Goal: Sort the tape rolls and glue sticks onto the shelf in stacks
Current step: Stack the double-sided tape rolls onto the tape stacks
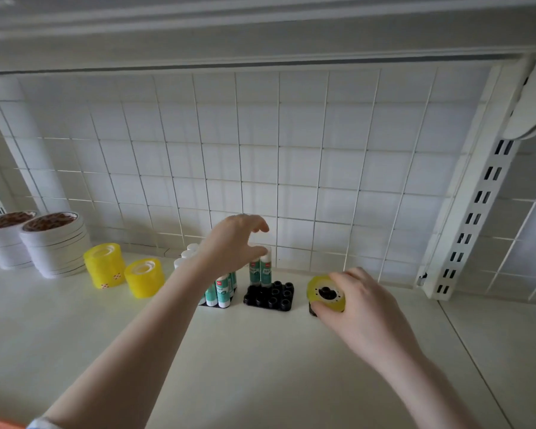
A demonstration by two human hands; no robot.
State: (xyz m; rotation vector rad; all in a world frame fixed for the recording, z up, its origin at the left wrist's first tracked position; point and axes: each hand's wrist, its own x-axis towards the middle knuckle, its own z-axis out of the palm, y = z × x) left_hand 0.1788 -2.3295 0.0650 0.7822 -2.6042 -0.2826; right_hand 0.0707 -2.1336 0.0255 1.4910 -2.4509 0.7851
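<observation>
— While the count is open, what stands on the shelf already?

— Item one: two stacks of white tape rolls at the far left, against the wire grid. Item two: two short stacks of yellow tape rolls, just right of the white ones, the nearer stack lower. Item three: a black holder filled with glue sticks, upright, white caps up. Item four: a second black holder beside it, two glue sticks in its back row, the other sockets bare.

— So how far along?

— By my judgement, well under way but not finished. The second holder wants filling, and one yellow roll is not yet stacked. Whether more stock waits out of view, I cannot tell.

— Where is that roll?

— In the right hand, near the right end of the shelf, well apart from the yellow stacks. The fingers curl round the far side and the thumb presses the near rim, so the yellow tape roll is gripped, its hole facing the camera. Something dark sits beneath it; what it is, I cannot tell.

— And the left hand?

— Above the two glue sticks in the second holder, fingers loosely spread and curved, holding nothing. The thumb lies close to the caps; contact is uncertain.
</observation>
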